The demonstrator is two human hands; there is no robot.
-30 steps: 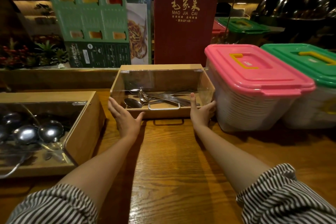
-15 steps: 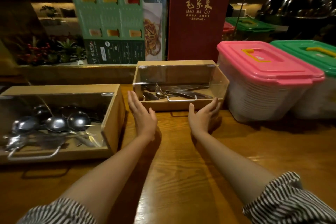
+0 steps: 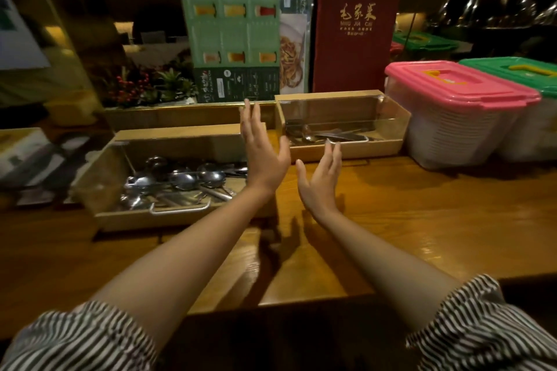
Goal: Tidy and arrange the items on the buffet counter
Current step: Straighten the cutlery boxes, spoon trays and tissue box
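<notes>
Beyond my right hand (image 3: 321, 182), its fingers (image 3: 333, 153) spread and empty, sits the cutlery box (image 3: 340, 126) on the counter (image 3: 391, 220); my left hand (image 3: 263, 150), fingers apart, overlaps the spoon box (image 3: 168, 178).

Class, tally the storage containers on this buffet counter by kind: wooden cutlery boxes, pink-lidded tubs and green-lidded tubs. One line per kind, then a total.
Wooden cutlery boxes: 2, the spoon box and the far box
Pink-lidded tubs: 1, nearest tub
Green-lidded tubs: 2, one beside the pink, one farther back
Total: 5
</notes>
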